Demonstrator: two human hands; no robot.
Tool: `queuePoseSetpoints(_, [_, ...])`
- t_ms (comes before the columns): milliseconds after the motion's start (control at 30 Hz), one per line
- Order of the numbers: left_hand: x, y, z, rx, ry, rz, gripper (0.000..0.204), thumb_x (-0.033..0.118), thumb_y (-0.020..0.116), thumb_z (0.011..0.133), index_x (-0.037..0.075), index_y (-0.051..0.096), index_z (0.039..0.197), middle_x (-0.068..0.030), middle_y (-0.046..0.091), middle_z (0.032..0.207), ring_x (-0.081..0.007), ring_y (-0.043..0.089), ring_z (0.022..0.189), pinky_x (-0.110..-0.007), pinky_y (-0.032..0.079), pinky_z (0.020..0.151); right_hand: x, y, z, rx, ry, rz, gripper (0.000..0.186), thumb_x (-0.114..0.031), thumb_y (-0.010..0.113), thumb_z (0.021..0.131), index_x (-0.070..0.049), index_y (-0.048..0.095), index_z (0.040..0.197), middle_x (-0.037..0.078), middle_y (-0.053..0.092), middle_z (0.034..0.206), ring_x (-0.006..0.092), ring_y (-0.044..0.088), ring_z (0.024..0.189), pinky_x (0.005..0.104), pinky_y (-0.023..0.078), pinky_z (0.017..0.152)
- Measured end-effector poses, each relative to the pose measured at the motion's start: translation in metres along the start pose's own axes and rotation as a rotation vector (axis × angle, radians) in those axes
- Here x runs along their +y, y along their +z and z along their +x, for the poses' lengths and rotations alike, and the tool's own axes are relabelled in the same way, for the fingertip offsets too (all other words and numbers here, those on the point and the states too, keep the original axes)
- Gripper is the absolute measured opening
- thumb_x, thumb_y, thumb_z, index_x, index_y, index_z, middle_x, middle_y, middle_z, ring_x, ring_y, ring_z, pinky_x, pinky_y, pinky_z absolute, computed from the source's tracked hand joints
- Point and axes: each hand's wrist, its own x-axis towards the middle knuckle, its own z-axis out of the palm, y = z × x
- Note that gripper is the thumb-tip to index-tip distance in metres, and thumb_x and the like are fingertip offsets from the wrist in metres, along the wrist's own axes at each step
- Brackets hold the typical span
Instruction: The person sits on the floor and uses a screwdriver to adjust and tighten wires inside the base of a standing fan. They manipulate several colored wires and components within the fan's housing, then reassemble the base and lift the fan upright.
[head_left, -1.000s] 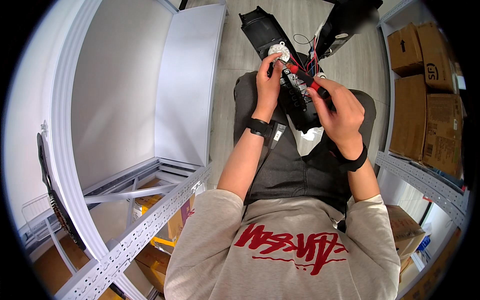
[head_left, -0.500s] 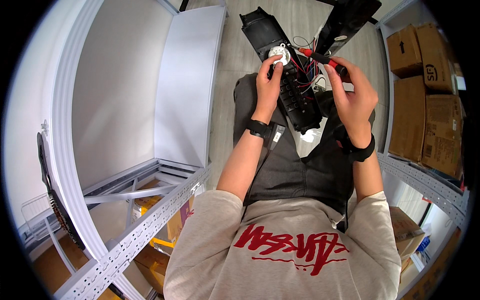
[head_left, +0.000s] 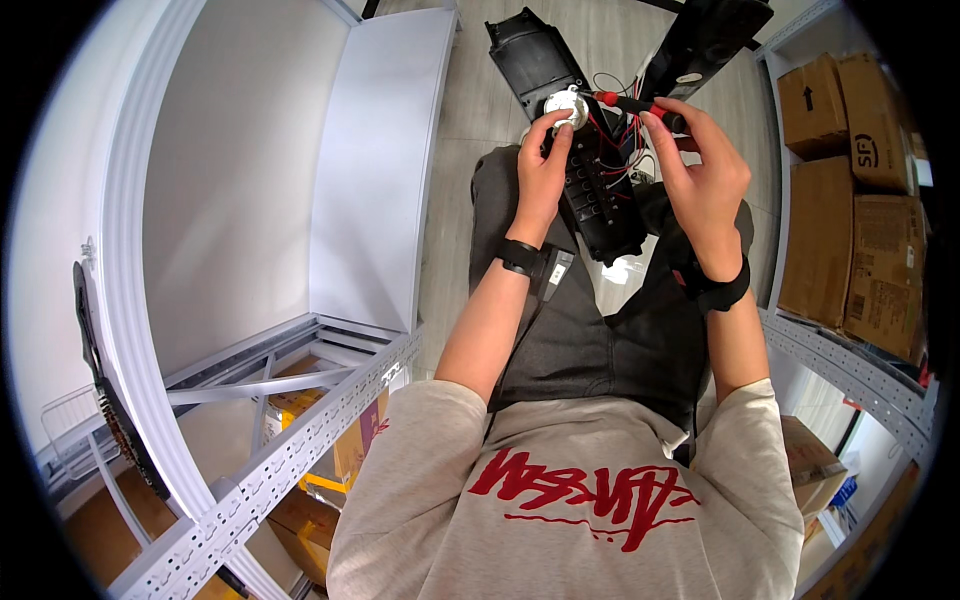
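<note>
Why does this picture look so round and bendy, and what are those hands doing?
The camera sits on a person's head and looks down, so you see their own arms and lap. Its wide lens bends straight edges near the rim. The left hand pinches a small white round part on a black device with red wires resting on the lap. The right hand holds a red and black screwdriver pointing at that white part. A black cover lies on the floor beyond the knees. Cardboard boxes stand on the right, and metal shelves on the left.
</note>
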Motion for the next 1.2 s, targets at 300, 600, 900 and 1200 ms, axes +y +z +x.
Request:
queuePoseSetpoints(300, [0.003, 0.0, 0.0, -0.025, -0.001, -0.02, 0.024, 0.013, 0.06, 0.101, 0.004, 0.064, 0.123, -0.0055, 0.064, 0.122, -0.014, 0.056, 0.114, -0.027, 0.041, 0.1, 0.002, 0.004, 0.01, -0.065, -0.105, 0.01, 0.019, -0.014, 0.077, 0.086, -0.003, 0.071, 0.1, 0.008, 0.07, 0.085, 0.0163, 0.068, 0.066, 0.0261, 0.052, 0.055])
queuePoseSetpoints(600, [0.006, 0.003, 0.0, -0.062, 0.008, 0.014, 0.025, 0.015, 0.06, 0.101, 0.003, 0.063, 0.123, -0.0056, 0.065, 0.122, -0.0149, 0.056, 0.114, -0.029, 0.04, 0.102, 0.003, 0.012, 0.038, -0.181, -0.288, 0.02, 0.022, -0.019, 0.076, 0.086, -0.005, 0.069, 0.102, 0.007, 0.067, 0.081, 0.0203, 0.066, 0.064, 0.0293, 0.052, 0.055])
queuePoseSetpoints(900, [0.003, 0.002, 0.001, -0.035, -0.014, 0.033, 0.026, 0.016, 0.059, 0.101, 0.003, 0.064, 0.123, -0.0049, 0.064, 0.124, -0.0154, 0.055, 0.117, -0.029, 0.04, 0.102, -0.007, 0.017, 0.061, -0.242, -0.235, -0.163, 0.024, -0.025, 0.078, 0.086, -0.005, 0.064, 0.089, 0.006, 0.062, 0.067, 0.018, 0.059, 0.055, 0.0299, 0.045, 0.05])
queuePoseSetpoints(1200, [0.004, 0.002, 0.0, -0.038, -0.002, 0.05, 0.027, 0.017, 0.059, 0.101, 0.003, 0.063, 0.124, -0.005, 0.064, 0.124, -0.0151, 0.055, 0.118, -0.029, 0.04, 0.104, -0.007, 0.021, 0.063, -0.186, -0.299, -0.255, 0.024, -0.029, 0.076, 0.087, -0.009, 0.063, 0.093, 0.005, 0.062, 0.066, 0.0189, 0.057, 0.052, 0.0309, 0.043, 0.048])
